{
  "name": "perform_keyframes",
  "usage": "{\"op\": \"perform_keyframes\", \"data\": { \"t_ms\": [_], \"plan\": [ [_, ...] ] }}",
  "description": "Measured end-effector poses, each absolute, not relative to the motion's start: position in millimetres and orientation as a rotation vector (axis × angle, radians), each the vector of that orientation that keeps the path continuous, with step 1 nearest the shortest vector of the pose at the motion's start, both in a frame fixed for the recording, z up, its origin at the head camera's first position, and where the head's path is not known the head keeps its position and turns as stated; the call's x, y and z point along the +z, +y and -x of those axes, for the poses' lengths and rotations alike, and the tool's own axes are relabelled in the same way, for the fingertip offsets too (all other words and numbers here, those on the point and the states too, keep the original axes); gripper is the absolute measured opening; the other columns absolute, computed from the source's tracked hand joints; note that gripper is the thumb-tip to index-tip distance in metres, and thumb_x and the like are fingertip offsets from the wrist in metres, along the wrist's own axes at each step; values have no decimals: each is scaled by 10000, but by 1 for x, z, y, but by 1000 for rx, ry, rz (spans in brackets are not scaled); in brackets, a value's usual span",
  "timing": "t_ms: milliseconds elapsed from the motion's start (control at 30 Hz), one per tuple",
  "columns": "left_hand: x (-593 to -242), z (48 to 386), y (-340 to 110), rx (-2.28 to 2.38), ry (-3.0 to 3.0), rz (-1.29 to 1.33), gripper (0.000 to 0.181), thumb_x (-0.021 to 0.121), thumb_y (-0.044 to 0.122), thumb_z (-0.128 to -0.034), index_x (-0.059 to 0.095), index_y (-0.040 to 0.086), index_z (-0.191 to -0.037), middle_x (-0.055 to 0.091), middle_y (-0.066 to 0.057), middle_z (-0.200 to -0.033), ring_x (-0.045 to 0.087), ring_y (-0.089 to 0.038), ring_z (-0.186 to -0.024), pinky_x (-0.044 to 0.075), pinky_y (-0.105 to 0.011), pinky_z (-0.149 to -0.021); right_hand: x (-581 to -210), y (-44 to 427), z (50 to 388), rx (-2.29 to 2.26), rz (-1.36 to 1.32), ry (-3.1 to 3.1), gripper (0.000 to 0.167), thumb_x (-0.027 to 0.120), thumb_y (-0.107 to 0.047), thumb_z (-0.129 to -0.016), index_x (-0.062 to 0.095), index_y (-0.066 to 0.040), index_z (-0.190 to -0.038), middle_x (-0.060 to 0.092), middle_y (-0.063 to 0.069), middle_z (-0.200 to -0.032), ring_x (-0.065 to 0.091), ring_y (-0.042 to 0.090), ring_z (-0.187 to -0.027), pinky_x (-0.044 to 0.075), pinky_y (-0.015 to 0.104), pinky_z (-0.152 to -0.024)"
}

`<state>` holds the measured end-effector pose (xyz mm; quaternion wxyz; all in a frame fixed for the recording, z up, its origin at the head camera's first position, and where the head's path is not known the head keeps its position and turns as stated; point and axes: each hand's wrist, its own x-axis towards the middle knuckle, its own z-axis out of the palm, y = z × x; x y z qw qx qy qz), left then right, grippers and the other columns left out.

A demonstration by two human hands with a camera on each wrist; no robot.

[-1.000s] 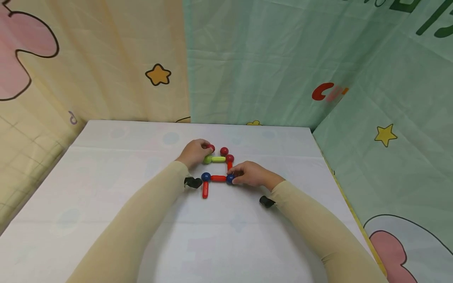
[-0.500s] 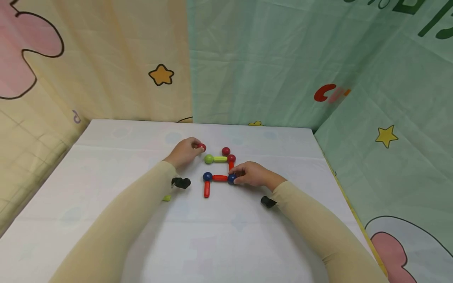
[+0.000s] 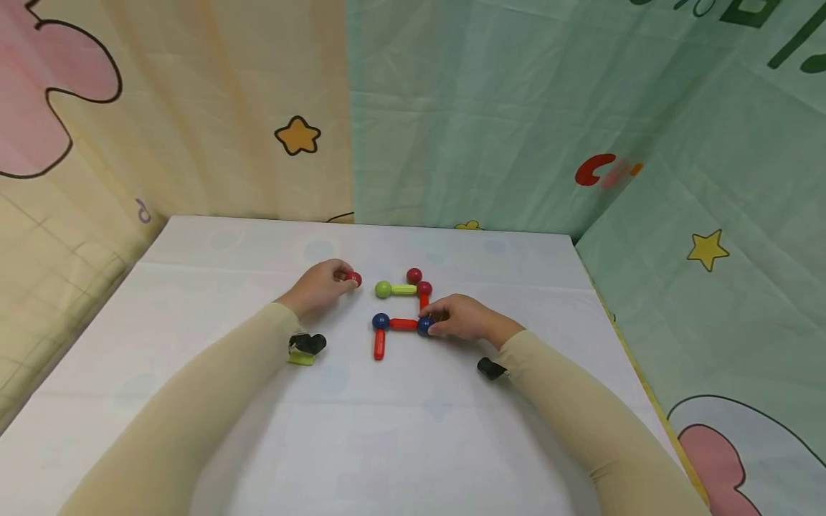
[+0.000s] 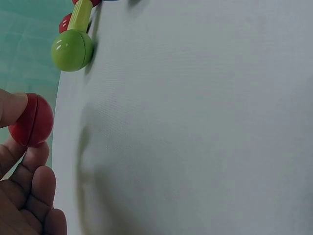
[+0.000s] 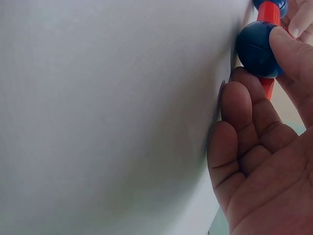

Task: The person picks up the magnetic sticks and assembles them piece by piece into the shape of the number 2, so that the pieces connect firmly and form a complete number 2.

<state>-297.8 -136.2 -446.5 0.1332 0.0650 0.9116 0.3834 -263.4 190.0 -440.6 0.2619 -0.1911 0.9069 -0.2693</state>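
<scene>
"Pale printed curtains (image 3: 452, 107) close off the back and sides, with a white-covered table (image 3: 387, 444) below. What are the hands doing in the head view?"

"The left hand (image 3: 320, 287) pinches a red ball (image 3: 355, 279) at its fingertips, left of the joined pieces and apart from them. The right hand (image 3: 464, 317) grips the corner blue ball (image 3: 424, 326), partly hiding it."

"How do the joined pieces lie?"

"From that corner, the middle red rod (image 3: 404, 325) runs left to the other blue ball (image 3: 381, 321), where the near red rod (image 3: 379, 345) points towards the near side. The far red rod (image 3: 423, 302) leads away to the corner red ball (image 3: 424, 288); a yellow-green rod (image 3: 404, 289) goes left from there to a green ball (image 3: 383, 289). Another red ball (image 3: 414, 275) sits just behind the corner."

"And from the left wrist?"

"The red ball is clamped between thumb and fingertips, much of its surface showing beyond them. The green ball is near, not touching it."

"The right wrist?"

"The thumb presses one side of the corner blue ball, with fingertips close beneath. Whether each fingertip touches it, I cannot tell."
</scene>
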Motion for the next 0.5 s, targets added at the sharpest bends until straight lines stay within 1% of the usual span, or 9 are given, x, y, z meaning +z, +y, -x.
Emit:
{"op": "perform_keyframes", "data": {
  "t_ms": [167,367,500],
  "plan": [
    [-446,288,-142,1113,2642,-194,399,679,328,-1013,620,71,-1312,642,-120,-1215,566,-291,-1120,491,-415,-991,-440,189,262,-715,528,2457,350,773,-195,-971,741,-221,-1318,716,0,-1093,596,186,-1006,543,304,-879],
    [-448,278,-149,1104,2642,-230,380,690,316,-1008,637,76,-1299,645,-112,-1163,560,-279,-1069,479,-375,-918,-437,189,262,-681,580,2480,354,773,-202,-970,743,-214,-1322,726,-9,-1080,608,177,-983,545,299,-862],
    [-448,272,-153,1101,2628,-231,376,698,309,-1004,640,86,-1301,648,-102,-1155,561,-270,-1063,475,-363,-907,-435,188,262,-685,595,2493,361,781,-199,-962,745,-203,-1322,743,-17,-1103,622,169,-970,556,291,-847]
  ]
}}
